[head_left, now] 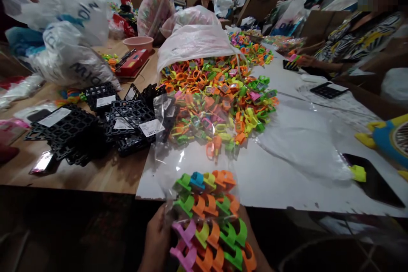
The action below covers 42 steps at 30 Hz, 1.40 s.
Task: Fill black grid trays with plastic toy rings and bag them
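Position of the watch set between the two hands, partly under clear film

The set of toy watches point(213, 233) is located at the near edge of the bench point(270, 178), in front of the wearer and between the two hands. Its rows run crosswise, left to right. The line across the rows points away from the body, toward the loose heap of watches point(219, 93). The near end is cut off by the frame; full length and long axis cannot be confirmed.

Left hand point(157, 236): narrow, gripping the left side of the set, thumb at the edge. Right hand point(253, 238): against the right side of the set; fingers are hidden, so its grip cannot be told. Neither hand is clearly nearer, as each flanks one side.

Clear bag point(191, 161): extends from the set away from the wearer, over the bench. Its film covers the two far rows. A film edge appears to cross between the second and third rows; the nearer rows appear uncovered.

Surroundings: black grid trays point(73, 131) lie to the left of the heap. A white sack point(197, 42) lies behind the heap, its mouth toward the wearer
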Available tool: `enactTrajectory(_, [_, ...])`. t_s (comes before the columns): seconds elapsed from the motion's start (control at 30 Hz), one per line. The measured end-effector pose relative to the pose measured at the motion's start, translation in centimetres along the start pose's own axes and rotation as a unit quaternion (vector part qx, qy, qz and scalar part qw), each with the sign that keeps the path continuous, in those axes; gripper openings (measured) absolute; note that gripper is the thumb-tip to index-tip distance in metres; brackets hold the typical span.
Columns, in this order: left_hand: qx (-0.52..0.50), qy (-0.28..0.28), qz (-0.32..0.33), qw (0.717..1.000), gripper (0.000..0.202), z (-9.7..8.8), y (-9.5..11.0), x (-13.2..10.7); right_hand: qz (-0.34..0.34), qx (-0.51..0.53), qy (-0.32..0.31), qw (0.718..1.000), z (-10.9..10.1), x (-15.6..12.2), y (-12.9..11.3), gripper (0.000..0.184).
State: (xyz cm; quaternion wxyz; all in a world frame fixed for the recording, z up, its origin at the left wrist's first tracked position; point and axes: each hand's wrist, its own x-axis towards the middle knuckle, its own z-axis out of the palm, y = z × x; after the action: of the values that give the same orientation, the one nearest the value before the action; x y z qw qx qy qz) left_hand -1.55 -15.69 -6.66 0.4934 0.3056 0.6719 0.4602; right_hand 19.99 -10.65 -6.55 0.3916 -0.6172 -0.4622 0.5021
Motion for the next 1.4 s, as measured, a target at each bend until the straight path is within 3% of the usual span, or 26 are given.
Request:
enactTrajectory(0.13, [0.13, -0.101, 0.044, 0.985, 0.05, -1.2, -1.9, -0.5, 0.058, -0.051, -0.081, 0.994, -1.8, -2.5, 1.5, 0.025])
enactTrajectory(0.27, [0.234, -0.137, 0.089, 0.959, 0.042, -1.6, -2.5, -0.6, 0.016, -0.063, -0.054, 0.996, -2.0, -3.6, 2.0, 0.027])
enactTrajectory(0.33, [0.271, -0.105, 0.149, 0.945, 0.036, -1.6, -2.1, -0.3, -0.036, -0.085, -0.007, 0.996, -1.9, -3.2, 2.0, 0.024])
enactTrajectory(0.5, [0.322, 0.044, 0.331, 0.886, 0.014, -1.0, 0.6, 1.7, -0.166, -0.163, 0.086, 0.969, -2.0, -1.2, 1.6, 0.013])
enactTrajectory(0.63, [0.313, 0.062, 0.439, 0.84, 0.006, -0.2, 2.4, 3.4, -0.168, -0.181, 0.128, 0.961, -1.9, 0.0, 1.1, 0.016])
enactTrajectory(0.77, [0.273, 0.041, 0.378, 0.884, 0.006, 0.3, 3.1, 3.7, -0.116, -0.123, 0.13, 0.977, -1.6, 0.5, 0.5, 0.019])
enactTrajectory(1.0, [0.133, -0.013, 0.313, 0.94, 0.009, 1.3, 3.9, 3.4, -0.185, -0.131, 0.142, 0.964, -1.3, 0.3, -0.9, 0.012])
enactTrajectory(1.13, [0.129, -0.007, 0.362, 0.923, 0.011, 1.2, 4.4, 3.4, -0.285, -0.206, 0.093, 0.931, -2.4, -0.1, -1.1, 0.014])
enactTrajectory(1.27, [0.18, -0.029, 0.443, 0.878, 0.016, 0.1, 4.6, 2.8, -0.428, -0.282, 0.012, 0.859, -4.4, -0.4, -1.7, 0.028])
enactTrajectory(1.4, [0.22, -0.055, 0.483, 0.846, 0.015, -1.5, 4.0, 1.5, -0.482, -0.323, -0.021, 0.814, -6.0, -1.2, -2.0, 0.026])
